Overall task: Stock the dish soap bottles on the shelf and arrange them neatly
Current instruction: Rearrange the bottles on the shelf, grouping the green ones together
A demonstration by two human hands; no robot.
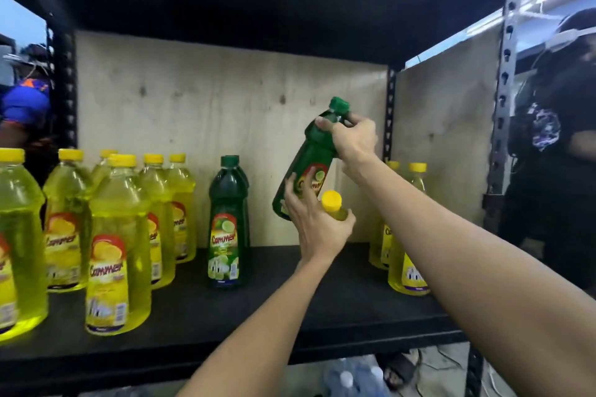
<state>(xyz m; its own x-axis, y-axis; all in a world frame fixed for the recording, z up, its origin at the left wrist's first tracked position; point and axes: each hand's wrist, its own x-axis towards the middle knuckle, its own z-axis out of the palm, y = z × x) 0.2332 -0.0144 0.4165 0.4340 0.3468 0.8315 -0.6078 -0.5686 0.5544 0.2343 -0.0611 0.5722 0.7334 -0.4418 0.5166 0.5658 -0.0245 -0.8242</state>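
Observation:
A dark green dish soap bottle (309, 158) hangs tilted above the black shelf board (245, 313), cap up and to the right. My right hand (354, 138) grips its neck just under the green cap. My left hand (314, 226) is closed around the neck of a yellow bottle (332, 203), whose body is hidden behind the hand, while its fingers touch the green bottle's lower end. Another green bottle (228, 229) stands upright mid-shelf with a second one right behind it. Several yellow bottles (117, 245) stand grouped at the left. Two more yellow bottles (407, 271) stand at the right, behind my right forearm.
A plywood back panel (225, 100) and side panel (448, 126) close the bay, with a black shelf above. Perforated metal posts (506, 100) frame it. One person (561, 138) stands at the right and another (25, 100) at the left. Clear bottles (351, 377) lie below.

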